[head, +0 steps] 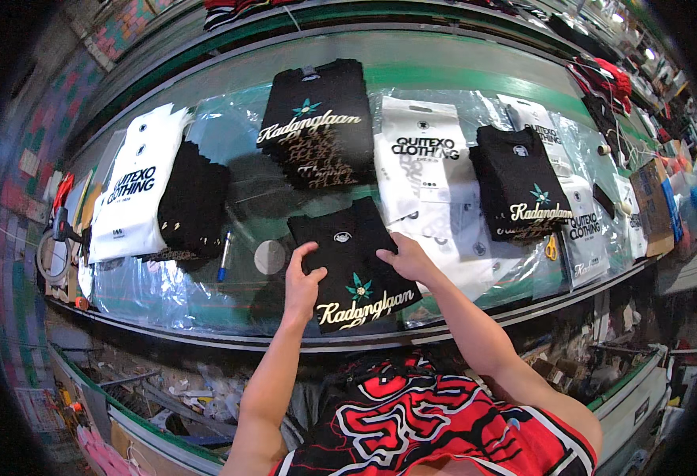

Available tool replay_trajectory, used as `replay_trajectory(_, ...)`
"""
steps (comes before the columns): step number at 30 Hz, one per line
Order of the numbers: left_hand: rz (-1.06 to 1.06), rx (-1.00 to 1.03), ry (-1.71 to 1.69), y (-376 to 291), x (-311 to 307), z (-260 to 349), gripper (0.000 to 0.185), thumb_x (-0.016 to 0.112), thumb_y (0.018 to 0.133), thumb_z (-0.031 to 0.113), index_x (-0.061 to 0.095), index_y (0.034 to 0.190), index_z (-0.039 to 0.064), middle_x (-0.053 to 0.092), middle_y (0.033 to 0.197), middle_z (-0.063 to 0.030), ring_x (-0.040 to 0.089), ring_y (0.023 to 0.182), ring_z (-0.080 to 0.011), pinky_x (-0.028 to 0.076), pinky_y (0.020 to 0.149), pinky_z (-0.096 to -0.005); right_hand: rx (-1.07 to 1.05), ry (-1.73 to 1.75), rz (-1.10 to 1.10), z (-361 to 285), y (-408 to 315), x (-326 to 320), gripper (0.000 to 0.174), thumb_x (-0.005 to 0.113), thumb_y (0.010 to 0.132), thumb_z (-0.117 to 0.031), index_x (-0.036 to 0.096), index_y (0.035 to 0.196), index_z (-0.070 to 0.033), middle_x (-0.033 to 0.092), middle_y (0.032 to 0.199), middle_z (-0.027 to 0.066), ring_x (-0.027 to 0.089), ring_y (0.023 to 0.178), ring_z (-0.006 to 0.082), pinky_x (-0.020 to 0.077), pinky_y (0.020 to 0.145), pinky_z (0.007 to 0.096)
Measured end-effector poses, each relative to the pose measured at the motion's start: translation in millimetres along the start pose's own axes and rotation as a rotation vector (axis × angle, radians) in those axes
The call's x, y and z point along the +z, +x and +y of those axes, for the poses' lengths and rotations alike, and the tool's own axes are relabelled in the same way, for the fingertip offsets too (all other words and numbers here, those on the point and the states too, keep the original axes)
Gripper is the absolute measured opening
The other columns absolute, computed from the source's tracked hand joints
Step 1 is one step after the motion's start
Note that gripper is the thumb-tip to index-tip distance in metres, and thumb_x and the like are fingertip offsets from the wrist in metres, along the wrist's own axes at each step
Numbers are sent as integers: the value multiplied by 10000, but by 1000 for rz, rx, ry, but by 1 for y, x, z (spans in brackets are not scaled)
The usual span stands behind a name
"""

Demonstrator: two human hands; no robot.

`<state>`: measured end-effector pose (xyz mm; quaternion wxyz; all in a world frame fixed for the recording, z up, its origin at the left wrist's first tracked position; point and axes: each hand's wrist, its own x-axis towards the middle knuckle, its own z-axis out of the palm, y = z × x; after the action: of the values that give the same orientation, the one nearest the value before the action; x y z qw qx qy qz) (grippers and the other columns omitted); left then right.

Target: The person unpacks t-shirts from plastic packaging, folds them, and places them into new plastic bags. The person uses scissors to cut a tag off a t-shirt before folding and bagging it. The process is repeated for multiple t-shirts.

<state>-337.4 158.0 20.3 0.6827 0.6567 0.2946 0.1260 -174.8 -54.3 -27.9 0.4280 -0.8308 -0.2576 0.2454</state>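
Note:
A folded black T-shirt (pixel 354 250) with a green leaf print and pale lettering lies on the bench right in front of me. My left hand (pixel 302 282) is at its left edge, thumb and index finger spread apart over the cloth. At the opposite edge, my right hand (pixel 411 259) has its thumb on top of the cloth and its fingers curled at the side, partly hidden. Behind the shirt stands a tall stack of folded black T-shirts (pixel 312 113) with the same print. White printed plastic bags (pixel 422 166) lie beyond my right hand, some overlapping.
Clear plastic sheeting (pixel 140 297) covers much of the green bench. On the left are another white bag pile (pixel 134 184), dark shirts (pixel 196 202) and a marker pen (pixel 225 256). A smaller shirt stack (pixel 518 184), yellow-handled scissors (pixel 551 247) and a cardboard box (pixel 652 202) are right.

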Motion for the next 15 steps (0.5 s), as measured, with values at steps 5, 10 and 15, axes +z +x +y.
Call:
replay_trajectory(5, -157, -30, -127, 7, 71, 44, 404, 646, 870, -66, 634, 1271, -20, 653, 1194, -98, 636, 1073, -171, 523, 947, -311, 74, 91, 175, 8, -28, -94, 515, 771, 940, -304, 604, 1303, 22, 725, 1106, 278, 714, 1046, 393, 542, 909, 436)
replay_trajectory(10, -281, 189, -198, 28, 195, 68, 511, 639, 867, -81, 588, 1373, -28, 642, 1279, -125, 637, 1129, -187, 513, 993, -313, -23, 227, 403, 34, -70, -219, 613, 822, 867, -47, 544, 1411, -97, 677, 1138, 120, 658, 1030, 214, 545, 911, 370)
replay_trajectory(15, -409, 152, -360, 49, 310, 90, 542, 663, 906, -51, 539, 1433, -54, 611, 1368, -170, 631, 1181, -227, 497, 1057, -359, -119, 165, 689, 60, -85, -336, 315, 760, 868, 7, 725, 1175, -53, 743, 1084, 95, 668, 925, 142, 537, 834, 303)
